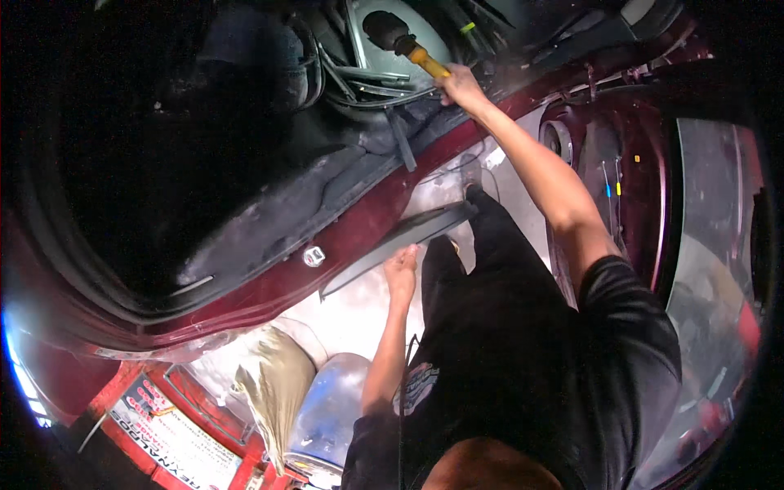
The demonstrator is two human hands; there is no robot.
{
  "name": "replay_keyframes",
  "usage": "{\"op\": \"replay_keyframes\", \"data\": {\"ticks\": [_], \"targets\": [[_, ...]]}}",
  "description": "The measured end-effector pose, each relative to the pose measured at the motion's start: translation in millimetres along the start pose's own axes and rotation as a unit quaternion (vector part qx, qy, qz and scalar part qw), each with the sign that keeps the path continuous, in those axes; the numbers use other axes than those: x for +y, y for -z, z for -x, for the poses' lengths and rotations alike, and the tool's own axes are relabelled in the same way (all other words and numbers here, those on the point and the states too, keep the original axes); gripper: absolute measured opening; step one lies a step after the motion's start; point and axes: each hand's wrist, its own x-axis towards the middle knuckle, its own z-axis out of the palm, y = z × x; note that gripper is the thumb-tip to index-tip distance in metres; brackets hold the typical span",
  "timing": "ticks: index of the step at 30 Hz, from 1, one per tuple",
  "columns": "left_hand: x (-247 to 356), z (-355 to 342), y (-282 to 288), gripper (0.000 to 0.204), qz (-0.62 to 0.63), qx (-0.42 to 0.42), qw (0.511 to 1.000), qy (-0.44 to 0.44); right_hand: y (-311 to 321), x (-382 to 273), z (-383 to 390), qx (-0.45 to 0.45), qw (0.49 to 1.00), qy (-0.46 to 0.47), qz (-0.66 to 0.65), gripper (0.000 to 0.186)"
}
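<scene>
Head view, right hand (pixel 459 84) gripping yellow-handled tool (pixel 406 45), left hand (pixel 401 273) holding grey trim strip (pixel 400 237), red-white sign (pixel 167 433) lower left.

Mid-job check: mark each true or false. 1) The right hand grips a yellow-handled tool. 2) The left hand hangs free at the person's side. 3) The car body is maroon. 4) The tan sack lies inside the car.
1) True. The right hand is closed round the yellow handle of the tool, whose dark rounded head reaches into the car.
2) False. The left hand is raised to the long dark trim strip along the sill and touches its lower edge; how firmly it grips cannot be told.
3) True. The car body and the open door are maroon.
4) False. The tan sack lies outside on the ground, beside a blue drum.
</scene>
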Motion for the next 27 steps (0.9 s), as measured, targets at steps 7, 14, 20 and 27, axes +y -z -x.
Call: {"op": "replay_keyframes", "data": {"ticks": [7,14,20,27], "targets": [[5,27,-7,0.025,0.037,0.043,0.997,0.045,-61,30,-71,-0.008,1.0,-0.019,-0.021,0.05],[-2,50,-12,0.028,0.042,0.054,0.995,0.074,-61,103,-86,-0.037,0.972,0.034,0.23,0.068],[-14,54,14,0.031,0.074,0.039,0.99,0.112,-62,103,-45,-0.027,0.942,0.089,0.322,0.059],[-51,13,72,0.026,0.087,-0.133,0.978,0.133,-67,143,146,-0.016,0.94,0.085,0.33,0.051]]}}
